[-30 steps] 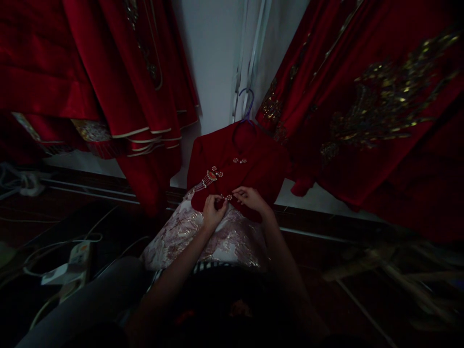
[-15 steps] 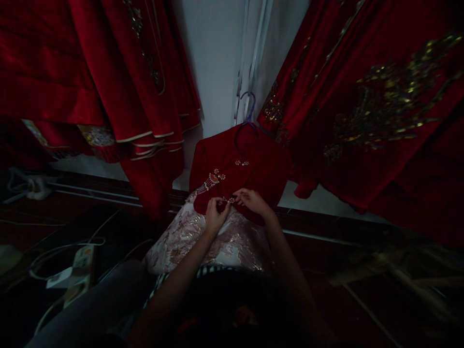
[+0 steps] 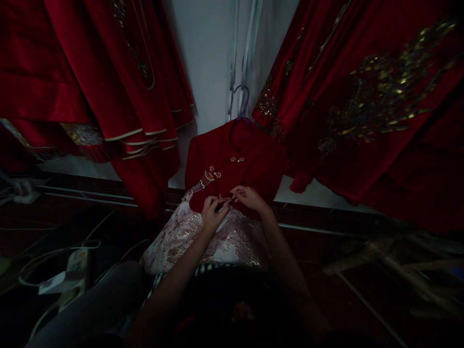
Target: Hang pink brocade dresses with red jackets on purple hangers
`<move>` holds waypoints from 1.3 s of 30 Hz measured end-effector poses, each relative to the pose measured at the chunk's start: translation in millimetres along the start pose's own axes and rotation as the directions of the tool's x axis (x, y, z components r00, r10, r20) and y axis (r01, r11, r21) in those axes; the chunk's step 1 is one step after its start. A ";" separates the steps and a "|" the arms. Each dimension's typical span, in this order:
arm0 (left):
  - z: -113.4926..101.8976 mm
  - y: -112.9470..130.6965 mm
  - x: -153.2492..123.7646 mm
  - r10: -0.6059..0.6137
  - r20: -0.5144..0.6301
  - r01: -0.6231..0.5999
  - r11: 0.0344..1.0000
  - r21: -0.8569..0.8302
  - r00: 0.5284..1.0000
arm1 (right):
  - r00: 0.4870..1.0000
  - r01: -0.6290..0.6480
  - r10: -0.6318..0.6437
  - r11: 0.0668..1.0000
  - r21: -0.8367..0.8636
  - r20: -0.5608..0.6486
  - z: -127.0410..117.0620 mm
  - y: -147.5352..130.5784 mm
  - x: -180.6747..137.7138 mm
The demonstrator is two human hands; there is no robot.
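A short red jacket (image 3: pixel 210 150) hangs on a purple hanger (image 3: pixel 244 104), its lower part over a shiny pink-and-silver floral cloth (image 3: pixel 177 241). At the lower front edge, my left hand (image 3: pixel 213 212) is closed in a pinch at one side of a small beaded clasp (image 3: pixel 225 198). My right hand (image 3: pixel 249 198) comes to the clasp's other side, its thumb and fingertips pinched together; what lies between them is too small to make out. Higher up sit a second beaded clasp (image 3: pixel 237 159) and a tasselled beaded ornament (image 3: pixel 208 177).
Red garments with pale piping (image 3: pixel 145 116) hang at left, and gold-sequined red garments (image 3: pixel 384 92) at right. A white power strip (image 3: pixel 78 266) with cables lies at lower left. Wooden bars (image 3: pixel 391 261) stand at lower right beside the dark floor.
The whole view has shifted slightly, so things appear a little further left and up. Both hands stay at the lower clasp, with small finger movements.
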State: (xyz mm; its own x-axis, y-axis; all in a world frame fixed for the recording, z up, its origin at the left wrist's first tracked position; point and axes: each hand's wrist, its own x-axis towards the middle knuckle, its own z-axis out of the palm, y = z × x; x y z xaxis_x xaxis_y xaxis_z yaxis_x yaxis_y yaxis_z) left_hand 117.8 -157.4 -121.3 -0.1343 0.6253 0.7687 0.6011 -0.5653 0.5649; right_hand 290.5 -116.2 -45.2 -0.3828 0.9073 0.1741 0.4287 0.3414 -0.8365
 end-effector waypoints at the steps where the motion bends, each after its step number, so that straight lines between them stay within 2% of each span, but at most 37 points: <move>1: 0.4 -0.1 0.0 -0.010 -0.014 0.010 1.000 0.001 1.000 | 1.000 -0.010 0.010 1.000 0.022 0.005 -0.6 0.9 -0.1; 11: -2.0 4.0 0.1 -0.116 -0.043 0.114 0.992 -0.055 0.992 | 0.999 0.028 -0.029 0.999 -0.037 -0.028 -2.7 -8.8 -1.5; 16: -3.8 6.8 0.1 -0.104 -0.015 0.104 0.995 0.001 0.995 | 0.998 0.058 -0.058 0.998 -0.016 0.003 2.2 -5.9 3.0; 22: -2.1 4.9 0.7 -0.109 -0.030 0.111 0.992 0.059 0.994 | 0.998 0.051 -0.047 0.995 -0.082 0.043 10.1 -2.8 3.4; 32: -7.9 6.0 2.1 -0.044 0.045 0.041 0.996 0.075 0.998 | 0.995 0.100 -0.100 0.979 -0.177 0.012 23.5 0.6 3.5; 39: -5.2 3.4 2.5 -0.049 0.027 0.045 0.992 0.118 0.998 | 0.993 0.118 -0.117 0.990 -0.075 0.028 19.1 -4.2 1.3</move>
State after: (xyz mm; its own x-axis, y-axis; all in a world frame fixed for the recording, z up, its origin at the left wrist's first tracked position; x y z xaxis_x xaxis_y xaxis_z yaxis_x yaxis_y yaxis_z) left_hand 115.4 -160.5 -115.9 -0.1418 0.6665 0.7319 0.6832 -0.4692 0.5596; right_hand 272.6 -121.1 -51.5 -0.4532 0.8540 0.2556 0.4404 0.4638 -0.7687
